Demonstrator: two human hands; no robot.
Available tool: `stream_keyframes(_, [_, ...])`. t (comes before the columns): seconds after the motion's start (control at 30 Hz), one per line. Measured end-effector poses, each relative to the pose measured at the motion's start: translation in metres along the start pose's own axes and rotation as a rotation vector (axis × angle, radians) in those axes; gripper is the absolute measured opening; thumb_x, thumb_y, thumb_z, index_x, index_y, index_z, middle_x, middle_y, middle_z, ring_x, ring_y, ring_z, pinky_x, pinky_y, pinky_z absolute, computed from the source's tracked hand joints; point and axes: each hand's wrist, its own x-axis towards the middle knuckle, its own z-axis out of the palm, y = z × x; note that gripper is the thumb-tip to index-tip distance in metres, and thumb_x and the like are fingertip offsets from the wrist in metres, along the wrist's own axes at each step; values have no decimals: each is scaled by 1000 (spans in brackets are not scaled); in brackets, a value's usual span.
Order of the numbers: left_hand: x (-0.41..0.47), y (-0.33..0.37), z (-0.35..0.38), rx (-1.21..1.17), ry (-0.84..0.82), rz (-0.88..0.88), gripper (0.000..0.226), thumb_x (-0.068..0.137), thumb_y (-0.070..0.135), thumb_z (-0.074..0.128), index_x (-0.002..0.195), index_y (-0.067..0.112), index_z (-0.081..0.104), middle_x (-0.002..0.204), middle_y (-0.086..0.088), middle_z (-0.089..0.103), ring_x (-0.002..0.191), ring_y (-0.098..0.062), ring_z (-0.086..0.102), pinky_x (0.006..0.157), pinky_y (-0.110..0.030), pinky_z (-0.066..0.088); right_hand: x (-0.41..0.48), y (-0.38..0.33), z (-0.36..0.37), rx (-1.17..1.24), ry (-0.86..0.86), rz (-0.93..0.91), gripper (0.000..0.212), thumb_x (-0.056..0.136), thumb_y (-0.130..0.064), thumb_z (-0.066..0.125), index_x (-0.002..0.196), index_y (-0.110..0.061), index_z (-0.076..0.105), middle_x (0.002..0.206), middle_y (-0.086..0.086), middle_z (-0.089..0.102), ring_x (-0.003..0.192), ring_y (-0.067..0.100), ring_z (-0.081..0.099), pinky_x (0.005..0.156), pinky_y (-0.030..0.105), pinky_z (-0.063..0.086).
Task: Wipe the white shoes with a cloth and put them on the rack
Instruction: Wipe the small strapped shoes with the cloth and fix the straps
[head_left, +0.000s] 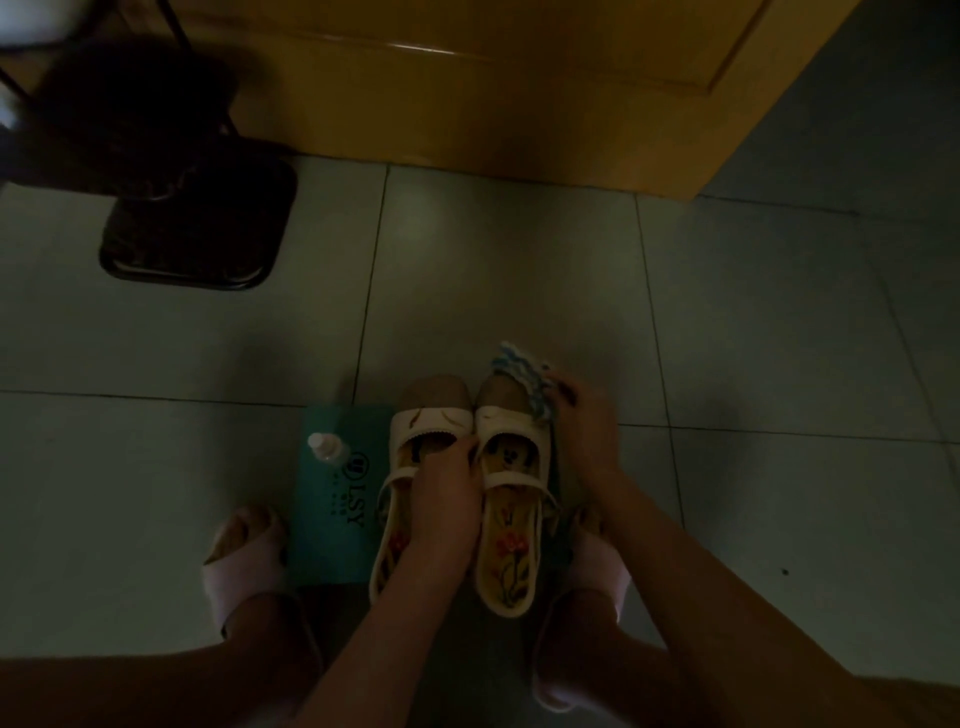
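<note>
Grips white shoes (511, 499), side by side with toes pointing away, on top of teal box (332, 519), left hand (449, 493) curled over their inner edges where the two touch. Presses blue-and-white cloth (524, 382), bunched in curled fingers of right hand (584, 431), against toe of the shoe at the box's right edge. Shows small clear bottle (324, 449) upright on the box's left part just beside the shoes, pale slippers (244, 561) on feet either side of the box's near end, grey tiled floor (519, 286) under the box, black stool-like object (197, 234) well beyond it to the left, yellow door (519, 104) beyond the box.
</note>
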Motion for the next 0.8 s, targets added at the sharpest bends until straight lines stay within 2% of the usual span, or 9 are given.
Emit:
stream_keyframes(0.1, [1, -4, 2, -17, 5, -17, 30, 96, 22, 45, 123, 20, 59, 112, -7, 66, 94, -20, 62, 82, -35, 53, 2, -13, -1, 133, -63, -52, 28, 87, -8, 62, 114, -9, 66, 116, 9, 65, 104, 14, 58, 86, 17, 47])
stream_keyframes(0.23, [3, -3, 2, 46, 1, -20, 33, 96, 20, 46, 126, 16, 56, 115, -11, 64, 99, -24, 60, 82, -32, 48, -14, -6, 23, -101, -161, -286, 23, 82, -3, 66, 105, -7, 70, 112, 12, 52, 100, 6, 39, 83, -2, 27])
stream_keyframes(0.3, [3, -5, 2, 41, 3, -15, 33, 95, 19, 47, 127, 15, 55, 118, -11, 63, 102, -24, 60, 83, -30, 47, -12, 4, 22, -145, -171, -326, 22, 83, 1, 64, 103, -6, 69, 105, 13, 49, 95, 11, 45, 83, 6, 37])
stream_keyframes(0.37, [2, -6, 3, 10, -7, -25, 33, 96, 22, 46, 127, 17, 55, 119, -10, 62, 102, -23, 60, 87, -32, 49, -10, 15, 14, -218, -178, -337, 17, 84, -4, 63, 100, -8, 68, 100, 12, 51, 94, 24, 51, 79, 31, 46])
stream_keyframes(0.4, [2, -7, 3, -6, -8, -29, 33, 96, 23, 45, 127, 18, 55, 119, -10, 63, 101, -22, 60, 88, -35, 50, -11, 20, 9, -236, -169, -322, 14, 85, -7, 64, 98, -10, 67, 97, 9, 51, 93, 27, 52, 75, 35, 46])
stream_keyframes(0.57, [1, -6, 3, -52, -1, -32, 32, 96, 22, 45, 126, 18, 56, 118, -7, 64, 101, -21, 61, 89, -39, 52, -16, 27, -12, -189, -54, -124, 17, 85, -10, 64, 101, -10, 68, 93, 4, 51, 87, 18, 51, 64, 5, 32])
stream_keyframes(0.63, [0, -6, 3, -68, 2, -31, 31, 96, 24, 45, 124, 20, 57, 116, -6, 64, 99, -20, 61, 88, -41, 52, -13, 10, -14, -72, -23, -87, 21, 86, -12, 65, 106, -10, 68, 91, 0, 51, 82, 10, 50, 65, 0, 33])
stream_keyframes(0.7, [1, -6, 4, -60, 12, -24, 31, 96, 24, 45, 124, 19, 57, 115, -7, 65, 97, -20, 61, 87, -40, 53, -10, -11, -3, 44, -81, -103, 24, 84, -14, 67, 108, -11, 68, 98, -1, 53, 90, 9, 51, 79, 9, 39])
stream_keyframes(0.8, [2, -7, 4, 12, 8, -10, 32, 96, 21, 45, 126, 15, 56, 116, -10, 64, 99, -24, 60, 83, -32, 49, -12, -23, 24, -53, -188, -196, 27, 82, -13, 69, 108, -9, 68, 108, 8, 53, 106, 22, 50, 91, 31, 42])
